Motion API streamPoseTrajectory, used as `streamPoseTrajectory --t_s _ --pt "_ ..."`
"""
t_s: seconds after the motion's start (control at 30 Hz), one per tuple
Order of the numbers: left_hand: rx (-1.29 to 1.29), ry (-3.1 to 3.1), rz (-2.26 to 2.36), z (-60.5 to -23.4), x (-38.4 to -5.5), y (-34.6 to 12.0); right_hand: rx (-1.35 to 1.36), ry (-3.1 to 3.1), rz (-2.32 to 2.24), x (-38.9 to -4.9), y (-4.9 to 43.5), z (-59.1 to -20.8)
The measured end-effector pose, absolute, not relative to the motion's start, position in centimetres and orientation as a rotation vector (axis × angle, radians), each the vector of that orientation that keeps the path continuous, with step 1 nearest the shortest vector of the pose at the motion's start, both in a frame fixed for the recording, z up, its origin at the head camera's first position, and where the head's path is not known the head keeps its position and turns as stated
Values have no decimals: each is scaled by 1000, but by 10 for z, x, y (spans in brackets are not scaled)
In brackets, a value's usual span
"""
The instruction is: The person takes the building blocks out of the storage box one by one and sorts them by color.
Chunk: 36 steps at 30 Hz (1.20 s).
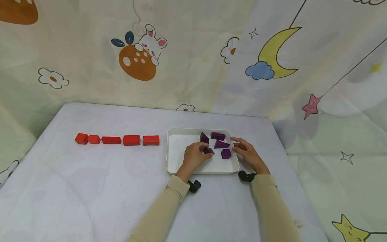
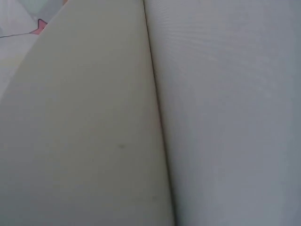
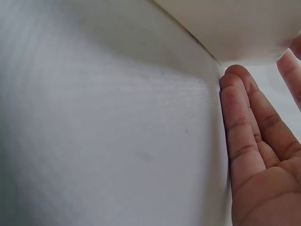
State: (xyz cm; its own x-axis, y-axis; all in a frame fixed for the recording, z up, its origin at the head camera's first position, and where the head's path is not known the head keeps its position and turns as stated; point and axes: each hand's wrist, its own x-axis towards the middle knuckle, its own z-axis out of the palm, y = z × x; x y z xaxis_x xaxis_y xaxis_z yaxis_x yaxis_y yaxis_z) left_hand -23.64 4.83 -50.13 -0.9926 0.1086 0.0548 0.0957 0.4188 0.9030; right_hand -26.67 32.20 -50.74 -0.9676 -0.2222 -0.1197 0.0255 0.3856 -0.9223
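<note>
Inside the white tray (image 1: 181, 164), my left hand (image 1: 193, 156) pinches a small purple block (image 1: 208, 151) between thumb and fingers. Other purple blocks lie around it: a pointed block (image 1: 204, 137), a long block (image 1: 218, 136), a wedge (image 1: 222, 144) and a cube-like block (image 1: 226, 154). My right hand (image 1: 248, 154) is at the tray's right end. In the right wrist view its fairly straight fingers (image 3: 240, 127) touch the outside of the tray wall (image 3: 235, 33). The left wrist view has only pale surfaces, with the hand out of sight.
Left of the tray, several red blocks (image 1: 131, 140) form a row on the white-covered table (image 1: 90, 195). Black wrist devices show beside both sleeves (image 1: 167, 198). A printed curtain (image 1: 193, 67) hangs behind the table.
</note>
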Motion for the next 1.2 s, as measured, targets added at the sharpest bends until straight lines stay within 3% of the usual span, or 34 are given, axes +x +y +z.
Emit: streamPoseTrajectory --t_s 0.33,0.67,1.2 --pt "334 2382 1891 -482 -231 28 -166 2422 -1608 -266 321 -506" --pt "516 2199 1964 -458 -223 -32 -154 2418 -1609 -266 320 -506" --pt "317 2313 1857 -463 -214 -146 -111 2426 -1591 -265 318 -504"
